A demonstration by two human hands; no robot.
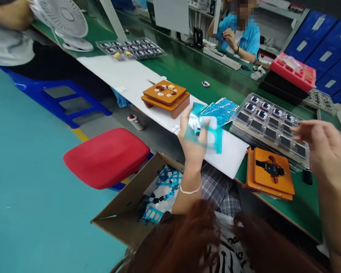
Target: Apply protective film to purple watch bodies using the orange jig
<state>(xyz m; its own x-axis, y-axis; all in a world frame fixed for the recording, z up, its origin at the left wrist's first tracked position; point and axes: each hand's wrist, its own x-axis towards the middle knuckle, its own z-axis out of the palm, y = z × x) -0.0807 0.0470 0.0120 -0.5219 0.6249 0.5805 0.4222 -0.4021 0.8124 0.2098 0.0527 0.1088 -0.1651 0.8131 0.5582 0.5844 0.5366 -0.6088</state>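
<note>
My left hand (193,149) is raised over the front edge of the bench, closed on a translucent blue film sheet (217,140) with pale cut-out shapes. Behind that hand, more blue film sheets (223,108) lie on the white mat. My right hand (326,146) hovers at the right edge of the stacked clear trays (268,123), which hold small dark square parts. Its fingers are curled together, and whatever they may hold cannot be made out. Just below and left of it, an orange fixture (287,182) carries a black watch-shaped piece (271,169).
Another orange fixture (165,93) stands on the white mat (102,66). An open cardboard box (116,223) of film scraps sits by my lap, near a red stool (108,157). A fan (64,17) and a filled tray (130,49) are farther left. A co-worker (251,38) sits opposite.
</note>
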